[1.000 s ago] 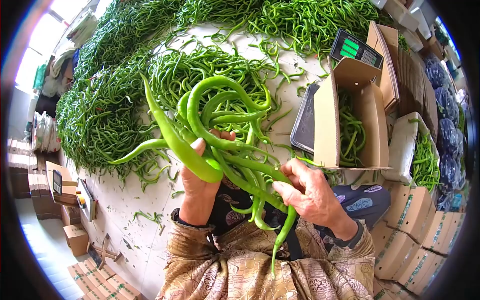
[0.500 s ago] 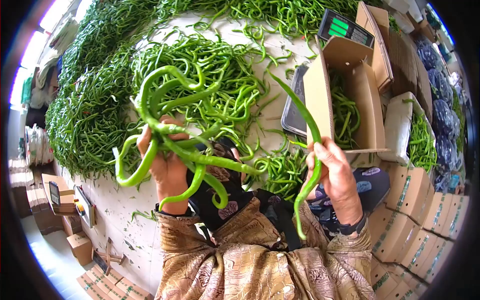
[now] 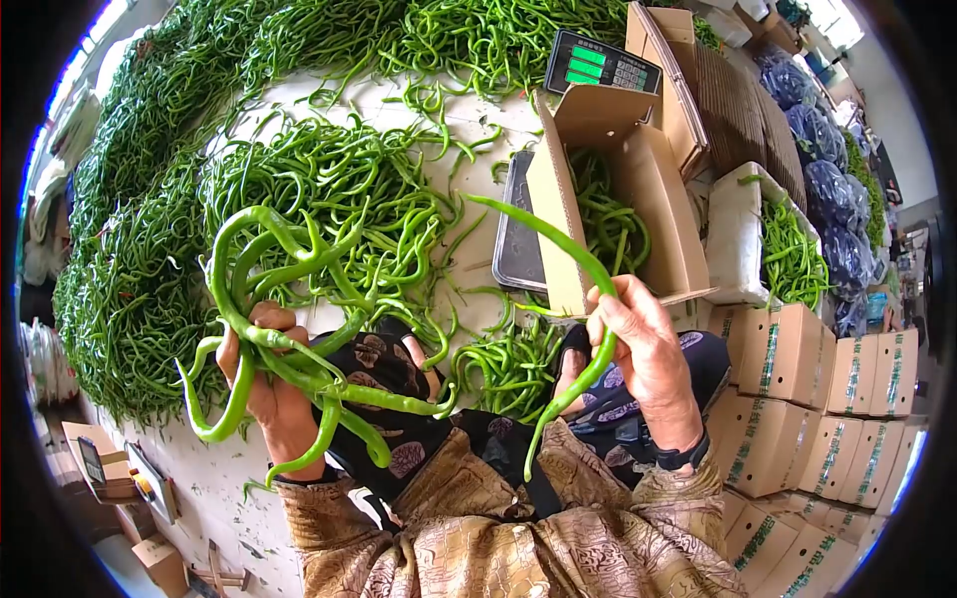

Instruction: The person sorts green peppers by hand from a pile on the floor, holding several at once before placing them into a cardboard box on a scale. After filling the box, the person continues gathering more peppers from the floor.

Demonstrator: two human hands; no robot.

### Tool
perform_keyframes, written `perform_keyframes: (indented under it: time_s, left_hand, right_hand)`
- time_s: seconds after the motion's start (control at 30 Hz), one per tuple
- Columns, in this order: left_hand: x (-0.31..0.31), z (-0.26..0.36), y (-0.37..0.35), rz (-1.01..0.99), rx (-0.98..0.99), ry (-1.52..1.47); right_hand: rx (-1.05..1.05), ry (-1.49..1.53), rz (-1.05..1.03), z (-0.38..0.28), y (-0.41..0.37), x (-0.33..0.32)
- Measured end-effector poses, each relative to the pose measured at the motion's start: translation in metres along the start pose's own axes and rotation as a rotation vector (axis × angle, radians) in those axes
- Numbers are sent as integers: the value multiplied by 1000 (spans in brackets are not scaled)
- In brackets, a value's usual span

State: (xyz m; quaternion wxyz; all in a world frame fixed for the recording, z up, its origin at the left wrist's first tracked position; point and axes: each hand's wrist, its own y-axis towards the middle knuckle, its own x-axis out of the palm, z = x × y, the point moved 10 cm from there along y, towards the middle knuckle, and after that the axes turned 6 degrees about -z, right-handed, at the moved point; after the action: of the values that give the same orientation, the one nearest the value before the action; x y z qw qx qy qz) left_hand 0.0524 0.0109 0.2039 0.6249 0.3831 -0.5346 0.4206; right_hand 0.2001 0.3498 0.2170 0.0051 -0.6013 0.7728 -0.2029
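Note:
A bunch of long, curled green chili peppers (image 3: pixel 299 364) is gripped in my left hand (image 3: pixel 274 394), and it hides part of the fingers. My right hand (image 3: pixel 646 344) pinches one long green chili pepper (image 3: pixel 595 269) near its middle, its two ends sticking out above and below the fingers. Just beyond the right hand, an open cardboard box (image 3: pixel 653 169) with green peppers inside rests on a dark scale platform (image 3: pixel 518 234). Past my left hand spreads a loose heap of peppers (image 3: pixel 329 179), and a smaller pile (image 3: pixel 508 369) lies between my legs.
A scale display (image 3: pixel 603 65) with lit green digits stands behind the box. To the right are a white foam box (image 3: pixel 733 239) holding peppers and stacked cartons (image 3: pixel 778 439). Large pepper heaps (image 3: pixel 120 299) cover the left and back. A small carton (image 3: pixel 159 563) sits at lower left.
The view has turned to the right, so the surroundings appear further left. Both hands keep their peppers; the single pepper in my right hand is tilted more.

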Motion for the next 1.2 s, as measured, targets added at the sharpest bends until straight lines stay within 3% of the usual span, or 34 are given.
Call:
perform_keyframes:
  time_s: [0.13,0.27,0.33,0.43,0.5,0.53,0.57,0.6,0.73,0.87,1.1,1.2]
  left_hand:
    - [-2,1,-2,-18,-38,-9]
    - [2,2,-3,-38,-26,-13]
    - [4,5,-3,-15,47,17]
    - [1,5,-4,-15,34,-15]
    - [2,-1,-4,-29,7,25]
    - [6,1,-3,-44,10,58]
    - [6,-2,-4,-47,16,7]
    - [7,-6,-4,-36,-10,-20]
    - [12,-14,-8,-33,-26,24]
    - [14,-18,-13,-44,-74,94]
    - [11,-45,-25,30,-204,225]
    - [1,-46,-25,96,-168,314]
  right_hand:
    - [-103,-40,131,-32,3,-34]
    - [-181,-555,319,-70,20,-107]
    - [-399,-738,564,-90,14,-116]
    - [-357,-727,373,-82,1,-57]
    - [-243,-487,36,-34,6,3]
    - [-75,-356,-126,3,8,33]
    - [-4,-411,-261,22,10,60]
    - [202,-262,-286,53,10,74]
    - [195,-76,-423,67,20,125]
    - [-33,-249,-274,28,33,123]
    - [-104,-126,-310,-35,56,131]
    - [-411,-471,-115,-79,39,131]
